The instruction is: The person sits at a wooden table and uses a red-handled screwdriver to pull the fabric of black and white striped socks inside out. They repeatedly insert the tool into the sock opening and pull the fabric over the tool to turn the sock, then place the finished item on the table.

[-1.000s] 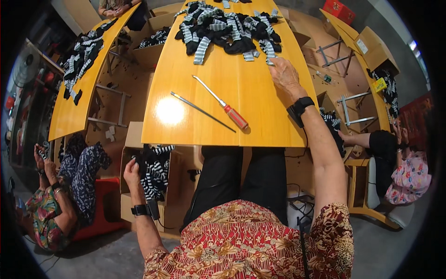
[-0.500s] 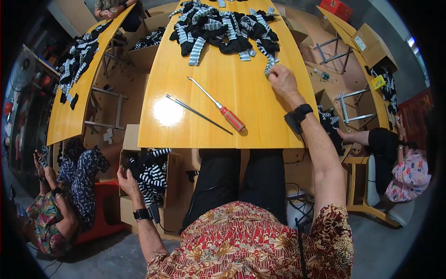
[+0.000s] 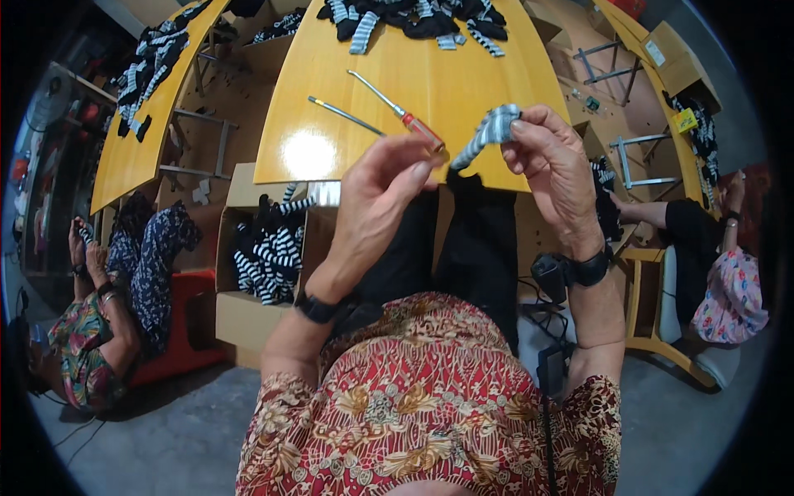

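Observation:
My right hand pinches a grey-and-white striped sock by its striped end, above the table's near edge. The sock's black part hangs down to the left. Close by on the left, my left hand is open, thumb and fingers apart, pointing toward the sock without visibly holding anything. Behind it on the yellow table lie a screwdriver with a red handle and a thin metal rod, partly covered by my left hand. A pile of striped and black socks lies at the table's far end.
An open cardboard box of striped socks stands left of my legs. Side tables carry more socks. One person sits at the left holding a striped piece; another sits at the right. Cables hang beside my right leg.
My right hand has drawn a sock from the pile back toward me and lifted it. My left hand has risen from beside the box to near the sock. The view has shifted.

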